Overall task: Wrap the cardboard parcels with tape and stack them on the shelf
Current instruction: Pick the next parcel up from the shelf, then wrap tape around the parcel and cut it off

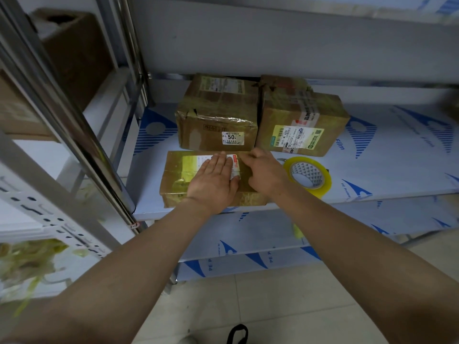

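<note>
A flat cardboard parcel (177,177) with glossy yellowish tape and a white label lies near the front edge of the shelf (387,175). My left hand (214,178) lies flat on its top, fingers straight, pressing on the label. My right hand (265,173) rests on the parcel's right part with fingers curled down; whether it pinches tape is hidden. A roll of yellowish tape (308,176) lies flat on the shelf just right of my right hand. Two taller taped parcels stand side by side behind: one on the left (218,112), one on the right (301,120).
A steel upright post (82,135) stands left of the parcel. A brown box (77,53) sits on the neighbouring rack at upper left. Torn tape scraps (27,264) lie on a lower left surface. Lower shelves (248,244) and tiled floor are below.
</note>
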